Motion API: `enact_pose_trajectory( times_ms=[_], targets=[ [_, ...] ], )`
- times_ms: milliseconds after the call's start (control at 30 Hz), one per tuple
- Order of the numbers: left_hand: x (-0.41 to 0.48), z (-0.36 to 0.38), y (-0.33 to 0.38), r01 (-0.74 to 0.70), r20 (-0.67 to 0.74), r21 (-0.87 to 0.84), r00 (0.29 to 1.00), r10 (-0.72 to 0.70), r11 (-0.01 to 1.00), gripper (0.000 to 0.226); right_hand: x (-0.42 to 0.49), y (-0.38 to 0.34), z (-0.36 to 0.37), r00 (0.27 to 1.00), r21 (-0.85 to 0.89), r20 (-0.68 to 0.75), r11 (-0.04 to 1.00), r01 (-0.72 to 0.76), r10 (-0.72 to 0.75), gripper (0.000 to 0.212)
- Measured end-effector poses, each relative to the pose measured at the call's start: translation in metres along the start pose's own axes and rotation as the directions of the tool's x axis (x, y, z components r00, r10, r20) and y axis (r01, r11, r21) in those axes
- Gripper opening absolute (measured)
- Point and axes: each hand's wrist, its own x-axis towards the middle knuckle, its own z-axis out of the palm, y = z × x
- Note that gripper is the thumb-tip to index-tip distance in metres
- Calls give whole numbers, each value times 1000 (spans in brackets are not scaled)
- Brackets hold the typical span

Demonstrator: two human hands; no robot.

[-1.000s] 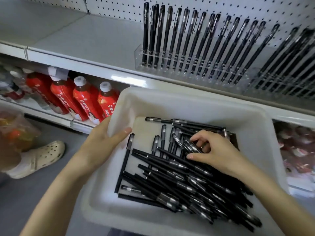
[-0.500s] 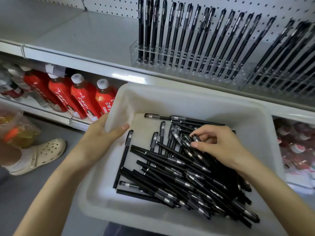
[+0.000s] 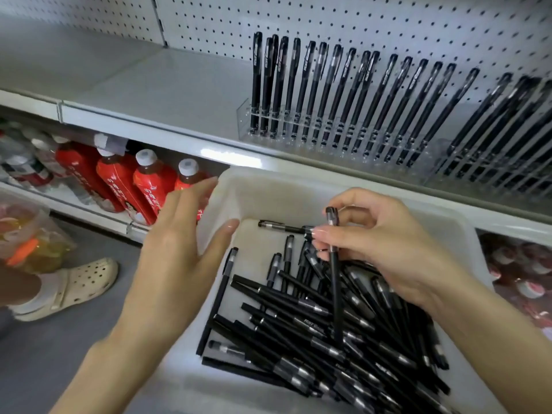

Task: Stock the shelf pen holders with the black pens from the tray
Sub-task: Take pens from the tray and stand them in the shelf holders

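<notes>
Pinching pen [image 3: 336, 294], right hand [image 3: 385, 249]; cap-up, seemingly.

Black capped pens [image 3: 298, 306] lie piled crisscross in the white tray [image 3: 268, 182]. 1 pen [image 3: 336, 288] stands nearly upright over them, pinched in my right grip [image 3: 385, 246]. Shelved pens [image 3: 301, 91] stand slotted in clear holders [image 3: 243, 121].

Two hands [image 3: 179, 264] [image 3: 388, 249], two pen holders [image 3: 243, 121] [image 3: 478, 177], one tray [image 3: 268, 182]

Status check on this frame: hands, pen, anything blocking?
Left hand open at tray rim. Right hand pinches one pen, cap up, lower end in pile. Nothing between it and holder.
</notes>
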Motion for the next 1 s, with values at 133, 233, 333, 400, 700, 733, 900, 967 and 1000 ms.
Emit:
enact_pose_trajectory(
  times_ms=[133, 233, 333, 400, 700, 733, 900, 967, 1000],
  targets=[
    [-5, 3, 44, 170, 170, -322, 978, -120, 931, 49, 12, -30, 22, 989, 76, -62, 987, 141, -136, 34],
    [-4, 10, 54, 183, 178, -366, 976, -124, 913, 35, 21, -50, 33, 962, 148, -145, 956, 253, -232, 42],
    [7, 13, 51, 194, 97, -454, 981, -169, 869, 17, 29, -63, 39, 919, 84, -196, 927, 364, -343, 36],
    [17, 11, 49, 191, 62, -541, 980, -188, 819, 23, 33, -70, 41, 881, -20, -208, 902, 431, -426, 32],
    [83, 15, 33, 105, 71, -519, 994, -79, 848, 14, 65, -99, 31, 764, -200, -207, 791, 578, -611, 39],
    [93, 16, 24, 71, 36, -434, 997, -61, 898, 31, 71, -102, 27, 726, -254, -241, 763, 594, -645, 39],
    [131, 24, -10, 26, 10, -210, 1000, -24, 977, 77, 108, -110, 14, 558, -465, -342, 652, 598, -756, 44],
    [139, 31, -18, 31, 49, -214, 999, -21, 976, 80, 122, -109, 14, 511, -504, -347, 616, 605, -786, 46],
    [142, 35, -20, 39, 65, -233, 998, -24, 972, 82, 127, -107, 14, 492, -523, -341, 596, 609, -801, 47]
  ],
)
